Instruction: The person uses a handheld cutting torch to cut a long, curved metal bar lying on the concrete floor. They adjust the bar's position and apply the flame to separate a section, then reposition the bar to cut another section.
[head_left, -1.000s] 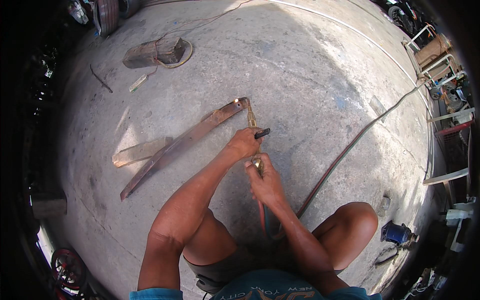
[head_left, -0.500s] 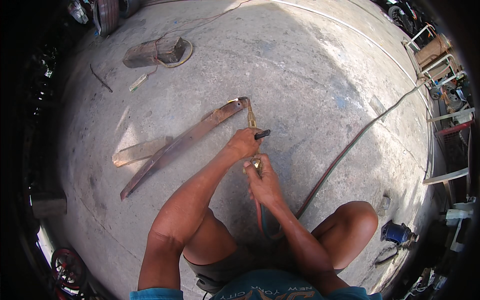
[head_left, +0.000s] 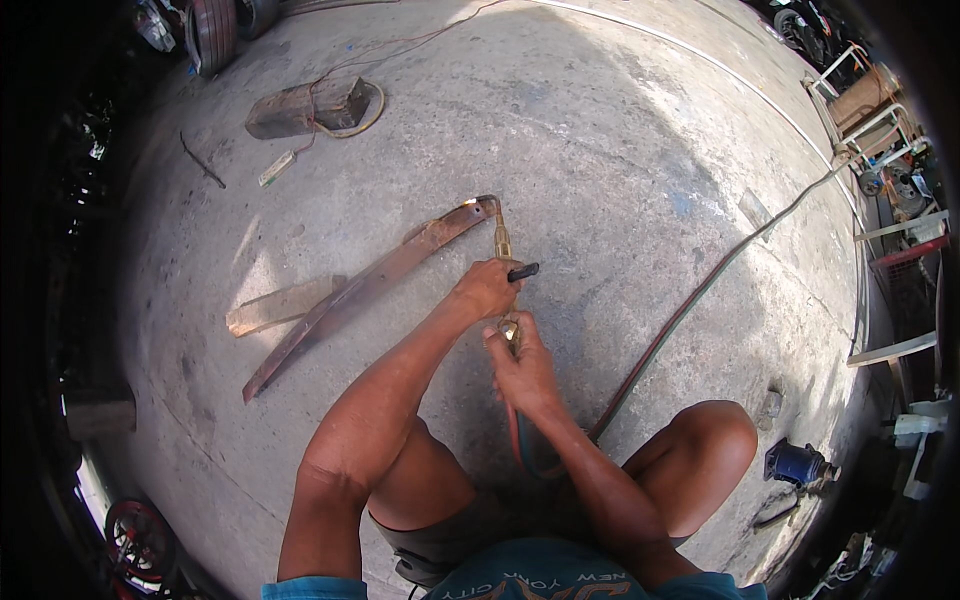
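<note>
In front of me both hands are on a brass gas torch (head_left: 503, 243). My left hand (head_left: 487, 287) closes round its front part; a short black rod (head_left: 523, 272) also sticks out of that fist. Closer to me, my right hand (head_left: 524, 368) grips the torch's rear, thumb and fingers by the brass valve fittings (head_left: 510, 332). The bent nozzle meets the far end of a long, rusty, slightly curved flat steel bar (head_left: 370, 287). A small bright glow shows at that end, near a hole in the bar. A wooden piece (head_left: 280, 306) lies under the bar.
Red and green twin hoses (head_left: 690, 305) run from the torch to the far right. A wooden block (head_left: 300, 108) with a cord stands far left, tyres (head_left: 211, 38) behind it. Metal frames (head_left: 905, 235) line the right edge. A blue metal part (head_left: 797, 464) sits by my right knee.
The yellowish flame at the bar's end has become a smaller, whiter glow. My right thumb and fingers have shifted slightly at the valve fittings. The left hand stays almost in place.
</note>
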